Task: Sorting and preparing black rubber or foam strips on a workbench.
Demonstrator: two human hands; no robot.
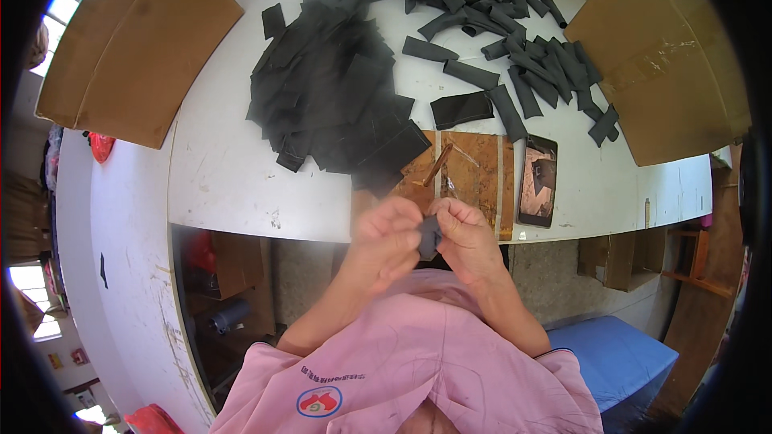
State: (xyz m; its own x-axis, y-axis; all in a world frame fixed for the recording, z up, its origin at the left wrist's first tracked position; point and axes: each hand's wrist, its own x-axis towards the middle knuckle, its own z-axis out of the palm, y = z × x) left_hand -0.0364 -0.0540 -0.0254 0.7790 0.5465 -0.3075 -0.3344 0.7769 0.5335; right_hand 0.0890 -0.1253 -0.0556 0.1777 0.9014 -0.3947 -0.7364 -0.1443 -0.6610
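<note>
Fabric strip [429, 237], small and dark, sits pinched between my left hand [386, 235] and right hand [466, 239], both closed on it, at six o'clock from the pile [330, 96]; loosened fingers could drop it.

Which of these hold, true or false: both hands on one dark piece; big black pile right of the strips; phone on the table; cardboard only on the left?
1. Both hands hold one dark piece: true. The left hand and right hand pinch a small dark piece between them.
2. Flat pile lies right of the strips: false. The black pile lies left of the loose strips.
3. Phone on the table: true, the phone lies by the brown board.
4. Cardboard only left: false. Cardboard also lies at right.
</note>
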